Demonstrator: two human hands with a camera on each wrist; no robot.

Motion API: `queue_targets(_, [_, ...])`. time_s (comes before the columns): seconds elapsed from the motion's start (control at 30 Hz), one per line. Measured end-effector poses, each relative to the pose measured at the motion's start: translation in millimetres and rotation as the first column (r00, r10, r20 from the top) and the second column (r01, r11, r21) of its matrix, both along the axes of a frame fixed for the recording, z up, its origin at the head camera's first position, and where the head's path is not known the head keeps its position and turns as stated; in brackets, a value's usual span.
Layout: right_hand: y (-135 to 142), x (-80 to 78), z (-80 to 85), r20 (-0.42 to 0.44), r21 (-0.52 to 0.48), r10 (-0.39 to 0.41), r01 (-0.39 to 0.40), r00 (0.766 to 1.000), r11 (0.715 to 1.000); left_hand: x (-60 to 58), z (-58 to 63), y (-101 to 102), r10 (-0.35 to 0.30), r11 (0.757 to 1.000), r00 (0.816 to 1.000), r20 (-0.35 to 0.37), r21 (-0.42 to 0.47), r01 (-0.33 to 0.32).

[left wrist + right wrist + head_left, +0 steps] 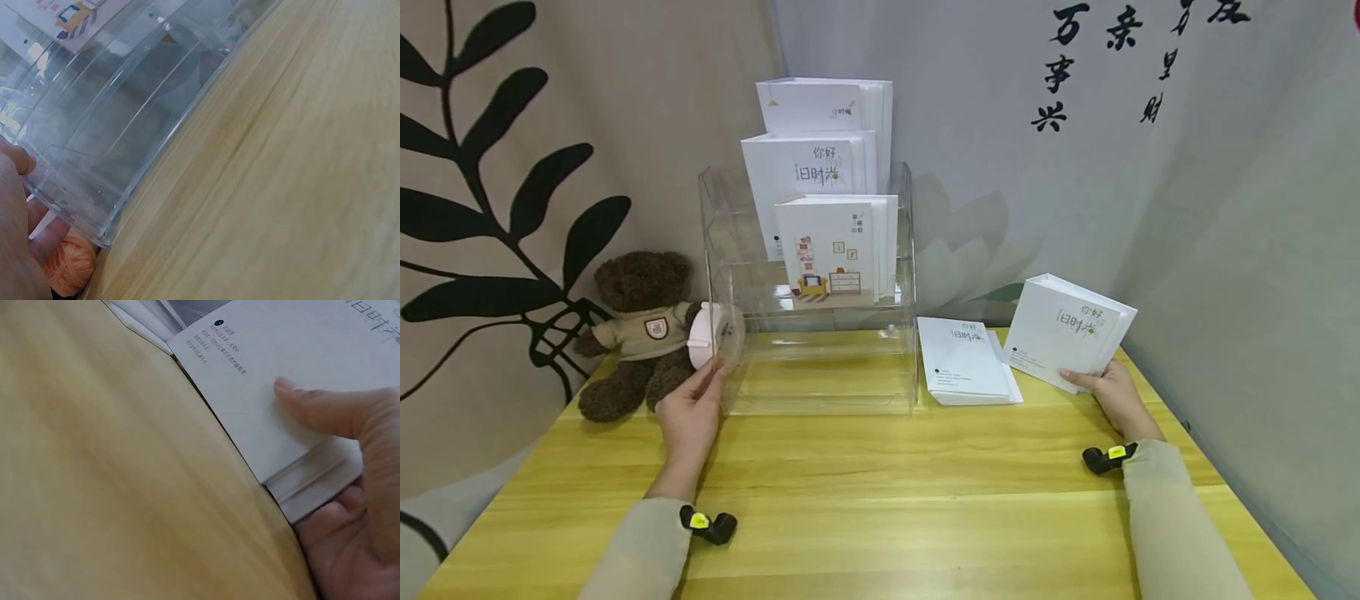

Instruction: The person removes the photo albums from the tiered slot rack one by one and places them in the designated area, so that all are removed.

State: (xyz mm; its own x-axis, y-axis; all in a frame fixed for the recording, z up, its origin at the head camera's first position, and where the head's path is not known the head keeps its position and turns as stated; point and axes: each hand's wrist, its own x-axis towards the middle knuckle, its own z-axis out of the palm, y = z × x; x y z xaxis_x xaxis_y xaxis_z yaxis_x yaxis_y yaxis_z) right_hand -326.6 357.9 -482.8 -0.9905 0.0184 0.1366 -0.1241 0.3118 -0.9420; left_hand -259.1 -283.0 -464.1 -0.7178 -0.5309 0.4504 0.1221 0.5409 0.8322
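Note:
My left hand (691, 414) grips the left side edge of a clear acrylic stepped rack (820, 408). In the left wrist view its thumb (22, 159) lies on the near side of the plastic, with fingers showing beyond the edge. My right hand (1122, 398) holds a white album (1060, 333) by its lower right corner, tilted up off flat. The right wrist view shows the thumb across the album's cover (244, 406) and fingers curled underneath. Left of it, another white album (966, 358) lies on the table. Three white albums, among them a front one with a furniture drawing (831, 258), stand on the rack's tiers.
A brown teddy bear (643, 333) in a beige shirt sits left of the rack, beside a pale pink object (702, 336). An orange yarn ball (70, 265) is near my left fingers. Curtains (1225, 208) hang behind the wooden table (880, 508).

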Motion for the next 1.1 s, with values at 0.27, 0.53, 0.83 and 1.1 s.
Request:
queue_targets(0.27, [1.3, -0.8, -0.4, 0.024, 0.095, -0.048, 0.045, 0.999, 0.994, 0.2, 3.2, 1.7, -0.013, 1.0, 1.0, -0.026, 0.005, 0.014])
queue_targets(0.53, [2.1, -0.8, -0.5, -0.026, 0.044, -0.183, 0.184, 0.983, 0.982, 0.1, 1.1, 1.1, 0.001, 1.0, 1.0, -0.003, 0.008, -0.001])
queue_targets(0.83, [3.2, 3.1, 11.8, 0.023, -0.233, -0.297, 0.294, 0.955, 0.927, -0.6, 2.7, 1.9, -0.022, 1.0, 0.999, -0.03, 0.003, 0.022])
queue_targets(1.1, [1.0, 3.8, 15.2, 0.102, -0.428, -0.3, 0.314, 0.949, 0.848, 1.1, 0.4, 0.4, -0.013, 1.0, 1.0, -0.013, 0.005, 0.013])
